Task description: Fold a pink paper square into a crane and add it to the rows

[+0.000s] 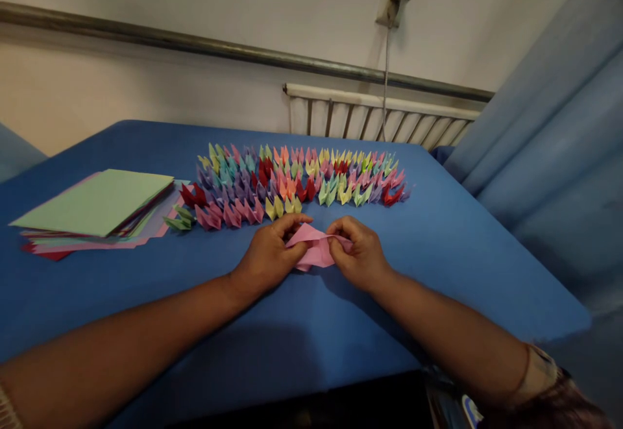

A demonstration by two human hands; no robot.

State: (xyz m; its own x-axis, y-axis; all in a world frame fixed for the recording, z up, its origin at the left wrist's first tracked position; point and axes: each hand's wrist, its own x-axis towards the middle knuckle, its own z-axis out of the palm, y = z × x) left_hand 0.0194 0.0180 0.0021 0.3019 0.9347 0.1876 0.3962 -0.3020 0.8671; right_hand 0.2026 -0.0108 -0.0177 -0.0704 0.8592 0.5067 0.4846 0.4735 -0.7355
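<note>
Above the middle of the blue table [462,267], one pink paper [318,254], partly folded, stretches between two hands. And the left hand [267,248] is nearly closed, thumb and fingers pinching the paper's left end; the right hand [363,255], curled just as tightly, has the other end. Blue surface runs wide from there to the table's slanting right edge, with only a slim strip ahead before the folded paper figures [287,188]. Fingers cover both ends of the pink piece, both forearms [146,328] leave the frame, and the dark area [311,411] below the near edge is unreadable! Counting now: two yellow figures [274,208] end the nearest row, the rest crowd too densely to number; one paper stack [97,205] at left, one wall socket [389,6] behind.
</note>
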